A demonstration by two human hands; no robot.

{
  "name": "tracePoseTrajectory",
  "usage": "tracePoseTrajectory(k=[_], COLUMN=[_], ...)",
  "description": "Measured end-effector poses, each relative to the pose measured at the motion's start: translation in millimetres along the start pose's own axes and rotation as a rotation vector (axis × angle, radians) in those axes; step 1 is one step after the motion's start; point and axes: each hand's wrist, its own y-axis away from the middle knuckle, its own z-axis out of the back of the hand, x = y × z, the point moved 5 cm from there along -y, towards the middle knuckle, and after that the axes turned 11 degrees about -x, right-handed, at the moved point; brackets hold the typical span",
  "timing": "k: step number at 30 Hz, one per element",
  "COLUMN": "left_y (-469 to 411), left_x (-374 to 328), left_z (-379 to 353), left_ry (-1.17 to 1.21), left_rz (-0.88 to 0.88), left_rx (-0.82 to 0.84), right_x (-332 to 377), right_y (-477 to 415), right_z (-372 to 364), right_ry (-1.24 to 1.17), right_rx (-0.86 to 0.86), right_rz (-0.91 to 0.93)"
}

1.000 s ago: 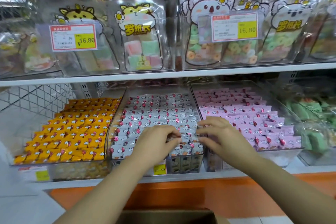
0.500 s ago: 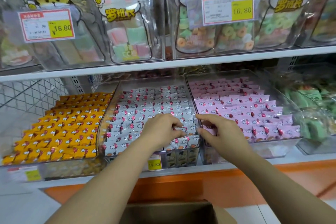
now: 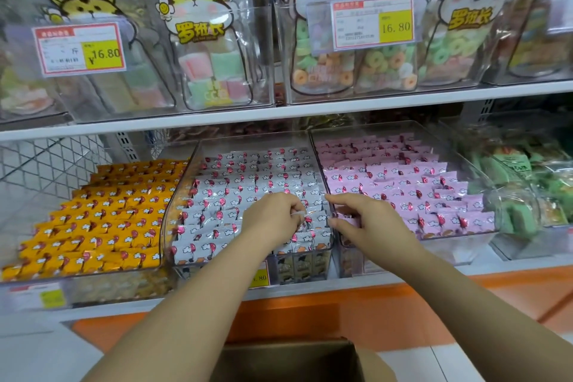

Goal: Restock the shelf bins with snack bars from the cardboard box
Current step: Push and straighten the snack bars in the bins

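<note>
Three clear shelf bins stand side by side on the lower shelf: orange snack bars (image 3: 99, 226) on the left, grey snack bars (image 3: 248, 180) in the middle bin (image 3: 328, 245), pink snack bars (image 3: 409, 183) on the right. My left hand (image 3: 273, 219) hovers over the front right of the grey bin, its curled fingers pinching the wrapper edge of a grey bar (image 3: 298, 213). My right hand (image 3: 369, 223) reaches over the wall between the grey and pink bins, index finger and thumb stretched toward the grey bars. The open cardboard box (image 3: 294, 360) sits low at the bottom edge, its contents hidden.
The upper shelf (image 3: 310, 108) carries clear bins of animal-print candy bags with 16.80 price tags (image 3: 375, 23). Green packets (image 3: 521, 217) fill a bin at the far right. A wire mesh panel (image 3: 46, 164) stands behind the orange bin. Below the shelf runs an orange base (image 3: 310, 316).
Both hands have moved a little farther back over the grey bin's right side. My left fingers now pinch a grey wrapper. My view has tilted down slightly.
</note>
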Motion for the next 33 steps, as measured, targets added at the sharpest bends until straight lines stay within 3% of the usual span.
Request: tracePoseTrajectory(k=[3,6,10,13,18,21,23,26,29,33], left_y=[6,16,24,24,24,30,40,59,69,68], left_x=[-2,-11,-17,-17,-19,-27,-40,-68,-88,-90], left_z=[7,10,1,0,0,4,9,11,-13,-41], left_ry=[0.083,0.15,0.052,0.083,0.089,0.05,0.06,0.047,-0.105,-0.298], left_rz=[-0.012,-0.103,-0.211,-0.193,-0.195,-0.201,-0.246,-0.486,-0.654,-0.568], left_rx=[-0.015,0.011,0.017,-0.018,-0.014,-0.147,-0.321,-0.508,-0.388,-0.094], right_x=[4,-4,-22,-36,-46,-38,-36,-57,-78,-94], right_y=[-1,1,30,35,28,27,30,43,60,62], right_z=[14,29,7,0,-2,15,36,59,68,62], right_ry=[0.104,0.347,0.645,0.681,0.615,0.399,0.324,0.542,0.687,0.713], right_rx=[0.065,-0.017,0.157,0.273,0.31,0.313,0.168,0.074,0.163,0.234], right_rz=[0.032,0.079,0.151,0.169,0.193,0.149,0.172,0.093,-0.007,0.029])
